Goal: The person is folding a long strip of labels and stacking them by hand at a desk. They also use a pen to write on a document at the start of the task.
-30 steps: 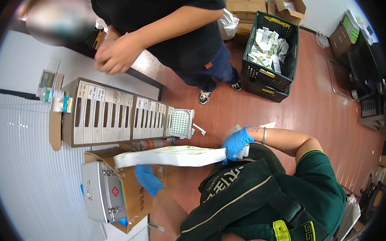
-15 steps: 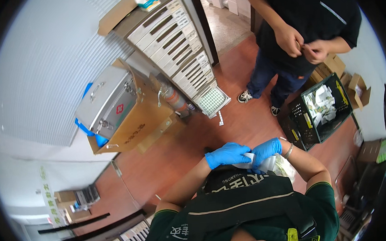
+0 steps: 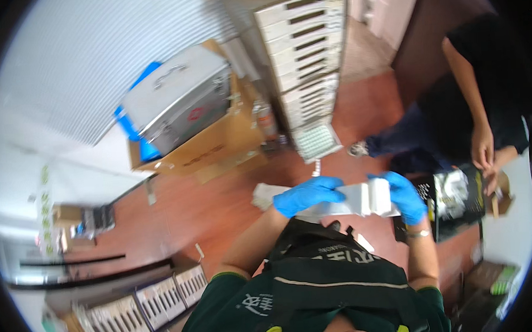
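Note:
Both of my hands wear blue gloves and are raised in front of my chest. Between them stretches a pale, flat packet (image 3: pixel 343 205), paper or plastic, and I cannot tell which. My left hand (image 3: pixel 310 197) is closed over its left end, thumb and fingers pointing inward. At the other end, my right hand (image 3: pixel 407 199) grips a small white block-like bundle (image 3: pixel 379 197), its fingers wrapped behind it. A crumpled whitish bag (image 3: pixel 264 195) shows past my left hand; whether it joins the packet is hidden. Motion blurs the details.
A silver metal case (image 3: pixel 178 98) rests in an open cardboard box (image 3: pixel 217 153) at left. Beyond stands a tall drawer cabinet (image 3: pixel 302 50) with a pale gridded tray (image 3: pixel 316 141) at its foot. At right, a person (image 3: pixel 479 107) stands by a black crate (image 3: pixel 441 232) containing white packets.
My hands have moved apart, with the pale packet and white bundle now visible between them. My view has turned, so the cabinet, case and person appear further right. The person's hands have lowered toward the crate.

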Tool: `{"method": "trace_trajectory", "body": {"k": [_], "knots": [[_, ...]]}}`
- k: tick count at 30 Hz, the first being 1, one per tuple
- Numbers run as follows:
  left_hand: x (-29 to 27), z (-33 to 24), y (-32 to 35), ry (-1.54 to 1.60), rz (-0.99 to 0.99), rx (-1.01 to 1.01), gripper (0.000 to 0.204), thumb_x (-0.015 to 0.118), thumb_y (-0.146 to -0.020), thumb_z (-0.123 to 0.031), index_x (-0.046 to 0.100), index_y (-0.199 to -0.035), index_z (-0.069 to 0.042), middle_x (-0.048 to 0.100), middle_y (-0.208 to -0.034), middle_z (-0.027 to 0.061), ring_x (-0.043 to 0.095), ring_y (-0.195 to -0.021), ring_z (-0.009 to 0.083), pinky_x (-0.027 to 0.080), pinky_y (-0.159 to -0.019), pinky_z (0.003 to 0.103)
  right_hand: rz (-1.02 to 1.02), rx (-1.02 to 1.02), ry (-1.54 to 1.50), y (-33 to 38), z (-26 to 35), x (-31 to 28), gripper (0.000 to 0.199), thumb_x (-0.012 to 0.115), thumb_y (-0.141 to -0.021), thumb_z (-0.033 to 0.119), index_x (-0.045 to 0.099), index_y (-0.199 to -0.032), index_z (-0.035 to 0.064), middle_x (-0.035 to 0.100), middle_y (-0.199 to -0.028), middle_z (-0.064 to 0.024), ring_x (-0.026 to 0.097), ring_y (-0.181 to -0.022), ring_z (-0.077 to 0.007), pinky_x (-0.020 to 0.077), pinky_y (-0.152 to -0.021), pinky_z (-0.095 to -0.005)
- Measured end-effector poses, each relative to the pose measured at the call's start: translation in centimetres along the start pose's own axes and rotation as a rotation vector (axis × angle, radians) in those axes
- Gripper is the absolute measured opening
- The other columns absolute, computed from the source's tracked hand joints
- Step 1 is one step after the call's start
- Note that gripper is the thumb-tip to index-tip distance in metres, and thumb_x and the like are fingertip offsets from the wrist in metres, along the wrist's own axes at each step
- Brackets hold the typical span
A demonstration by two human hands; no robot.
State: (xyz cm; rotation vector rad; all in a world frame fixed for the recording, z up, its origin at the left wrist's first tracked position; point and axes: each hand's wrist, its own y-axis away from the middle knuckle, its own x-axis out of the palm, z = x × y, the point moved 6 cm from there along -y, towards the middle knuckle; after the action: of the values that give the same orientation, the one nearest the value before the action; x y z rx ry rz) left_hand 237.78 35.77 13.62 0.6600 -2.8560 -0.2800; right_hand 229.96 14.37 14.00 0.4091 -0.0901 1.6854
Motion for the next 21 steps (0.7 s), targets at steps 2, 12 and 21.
{"method": "trace_trajectory", "body": {"k": [2, 12, 21], "knots": [[-2.7, 5.4, -0.6, 0.283, -0.206, 0.004, 0.032, 0.059, -0.084, -0.008, 0.061, -0.114, 0.001, 0.064, -0.100, 0.0024, 0.056, -0.091, 0.0117, 0.045, -0.084, 0.027, -0.048, -0.016, -0.124, -4.4, 0.0, 4.1, 0.048, 0.062, -0.086, 0.013, 0.049, -0.131, 0.0012, 0.054, -0.130, -0.0118, 0.051, -0.120, -0.0210, 0.0390, -0.103, -0.0360], [-11.4, -3.7, -3.0, 0.644, -0.162, 0.098, 0.039, 0.053, -0.091, -0.008, 0.050, -0.129, 0.001, 0.057, -0.120, 0.0083, 0.054, -0.108, 0.0136, 0.043, -0.096, 0.028, -0.184, -0.238, 0.118, -17.0, 3.7, 12.8, 0.064, 0.067, -0.085, 0.015, 0.039, -0.141, 0.0031, 0.055, -0.124, -0.0056, 0.052, -0.113, -0.0141, 0.0409, -0.098, -0.0290], [-12.8, -2.4, -4.9, 0.459, -0.011, 0.178, 0.045, 0.061, -0.090, -0.012, 0.048, -0.130, 0.003, 0.056, -0.126, 0.0106, 0.053, -0.114, 0.0160, 0.043, -0.098, 0.029, -0.286, -0.137, 0.793, -17.8, 4.8, 14.8, 0.060, 0.070, -0.079, 0.027, 0.050, -0.130, 0.0026, 0.054, -0.125, -0.0151, 0.045, -0.123, -0.0281, 0.0325, -0.107, -0.0409]]}}
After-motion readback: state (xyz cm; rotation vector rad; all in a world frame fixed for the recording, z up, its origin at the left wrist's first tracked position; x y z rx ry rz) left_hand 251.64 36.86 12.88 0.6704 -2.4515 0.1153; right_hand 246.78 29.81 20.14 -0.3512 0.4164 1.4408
